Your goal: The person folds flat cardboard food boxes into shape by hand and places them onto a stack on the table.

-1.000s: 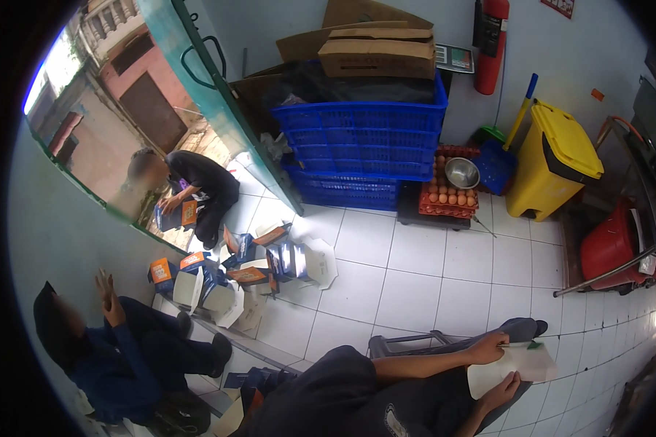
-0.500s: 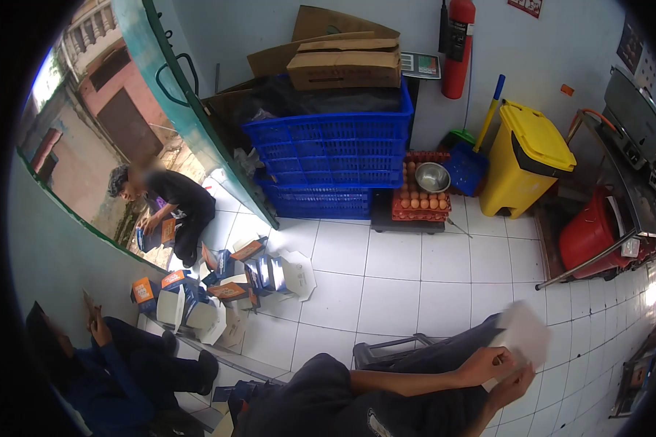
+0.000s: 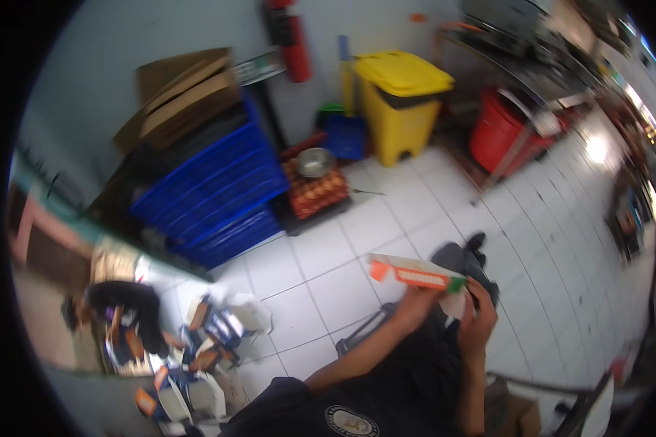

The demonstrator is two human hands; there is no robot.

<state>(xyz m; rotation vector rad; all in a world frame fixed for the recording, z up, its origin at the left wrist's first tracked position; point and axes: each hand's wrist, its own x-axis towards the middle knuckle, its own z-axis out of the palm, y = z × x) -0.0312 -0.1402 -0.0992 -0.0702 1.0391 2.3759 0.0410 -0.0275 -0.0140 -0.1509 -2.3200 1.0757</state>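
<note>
A partly folded cardboard box (image 3: 415, 275), white with an orange printed side and a green corner, is in both my hands above my lap. My left hand (image 3: 420, 300) grips it from below near its middle, fingers mostly hidden behind the orange side. At the box's right end, by the green corner, my right hand (image 3: 477, 313) pinches the cardboard between thumb and fingers. The view is blurred, so the box's print cannot be read.
Several blue, orange and white boxes (image 3: 215, 328) lie heaped on the tiled floor (image 3: 321, 280) at left. A person (image 3: 127, 313) bends in the doorway over a box. Blue crates (image 3: 211, 182), egg trays (image 3: 317, 191), a yellow bin (image 3: 401, 109) and a red bucket (image 3: 499, 135) stand along the wall.
My view has swung right and tilted. The cardboard in my hands has turned from its plain white face to show an orange side. The seated person at lower left is out of view.
</note>
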